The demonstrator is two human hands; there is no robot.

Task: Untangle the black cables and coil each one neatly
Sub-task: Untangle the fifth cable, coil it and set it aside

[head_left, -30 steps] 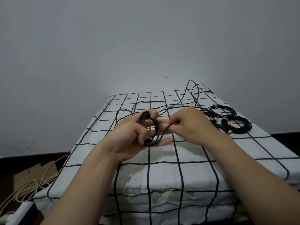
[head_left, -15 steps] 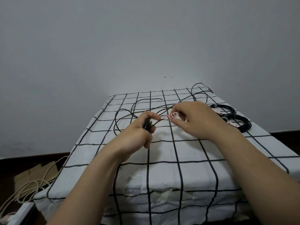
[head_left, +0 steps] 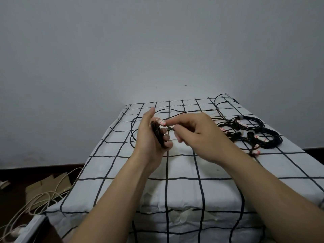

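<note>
Head view: on the checked surface [head_left: 219,190] two finished coils [head_left: 270,143] lay at the right (a third may have hidden in the knot between them), with one loose cable [head_left: 131,132] trailing off to the left. The left hand [head_left: 149,137] gripped one small coil [head_left: 157,133] upright above the surface's middle, and the right hand [head_left: 198,135] pinched its red-and-white tag [head_left: 161,122]. I judged the cable light, limp and springy, likely to unwind if released. It seemed best held across all loops together.
</note>
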